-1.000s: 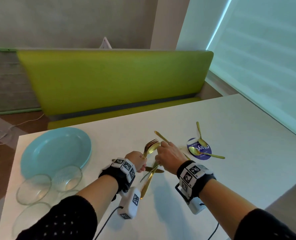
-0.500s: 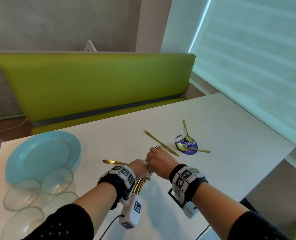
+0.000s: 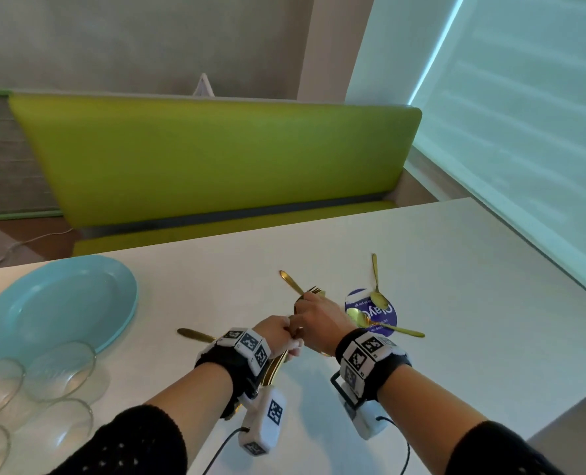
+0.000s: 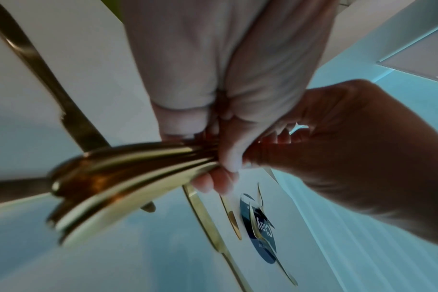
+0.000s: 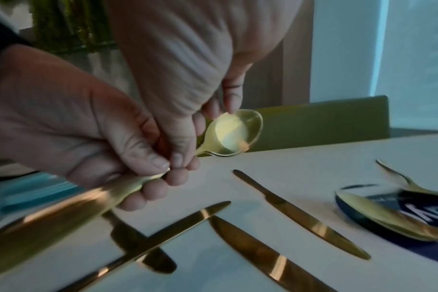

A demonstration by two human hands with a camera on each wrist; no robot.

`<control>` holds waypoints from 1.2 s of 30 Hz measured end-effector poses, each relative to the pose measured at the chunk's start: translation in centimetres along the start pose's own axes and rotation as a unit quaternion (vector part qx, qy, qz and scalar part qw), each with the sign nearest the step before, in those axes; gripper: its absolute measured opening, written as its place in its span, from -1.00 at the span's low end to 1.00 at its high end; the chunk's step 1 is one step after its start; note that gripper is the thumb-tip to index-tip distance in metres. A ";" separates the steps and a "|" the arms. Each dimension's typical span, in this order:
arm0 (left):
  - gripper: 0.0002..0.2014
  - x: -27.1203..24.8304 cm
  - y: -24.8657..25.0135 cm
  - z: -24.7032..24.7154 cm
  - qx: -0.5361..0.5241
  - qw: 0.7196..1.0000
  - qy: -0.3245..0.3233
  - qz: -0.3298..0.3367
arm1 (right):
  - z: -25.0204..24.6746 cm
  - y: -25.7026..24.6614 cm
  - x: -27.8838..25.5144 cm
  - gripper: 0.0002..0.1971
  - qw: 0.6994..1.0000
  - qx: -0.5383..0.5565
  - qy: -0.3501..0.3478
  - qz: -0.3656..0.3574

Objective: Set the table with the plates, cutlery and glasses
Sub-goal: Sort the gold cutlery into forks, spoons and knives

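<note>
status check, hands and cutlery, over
Left hand grips gold cutlery bundle. Right hand pinches its upper end. Knives loose on table. Nothing blocking.

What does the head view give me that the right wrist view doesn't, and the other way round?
Only the head view shows the blue plate, the glass bowls near it, the green bench and both wristbands.

Only the right wrist view shows the spoon bowl at the right hand's fingertips and three gold knives lying on the table.

Both show the left hand gripping the bundle of gold cutlery, the round blue sticker and spoons lying on it.
</note>
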State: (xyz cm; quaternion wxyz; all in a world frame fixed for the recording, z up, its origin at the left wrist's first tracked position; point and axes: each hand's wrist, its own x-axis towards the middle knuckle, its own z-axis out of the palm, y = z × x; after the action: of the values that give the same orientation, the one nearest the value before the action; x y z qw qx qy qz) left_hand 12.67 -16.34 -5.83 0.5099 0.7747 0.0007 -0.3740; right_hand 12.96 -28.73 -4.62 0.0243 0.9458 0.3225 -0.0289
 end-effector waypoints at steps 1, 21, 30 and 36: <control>-0.76 0.5 0.3 0.2 -0.007 1.000 0.011 -0.005 | 0.0 0.9 -0.1 -0.87 1.000 0.019 -0.007 0.021; -0.86 7.3 1.9 1.5 -0.146 0.974 0.165 -0.052 | 5.0 12.5 -6.2 -0.70 0.879 0.048 -0.194 0.433; -0.85 8.1 2.0 2.4 -0.193 0.966 0.167 -0.048 | 3.9 12.5 -4.1 -0.75 0.864 0.167 -0.154 0.449; -0.88 8.6 2.7 2.4 -0.213 0.965 0.148 -0.047 | 2.1 11.4 -2.3 -0.79 0.753 0.506 -0.031 0.419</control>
State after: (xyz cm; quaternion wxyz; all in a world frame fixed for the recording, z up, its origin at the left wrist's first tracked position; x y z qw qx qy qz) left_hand 18.49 -22.80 -9.15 0.6394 0.6937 0.1922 -0.2702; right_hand 18.05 -39.30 -6.23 -0.4385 0.8587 -0.1693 -0.2043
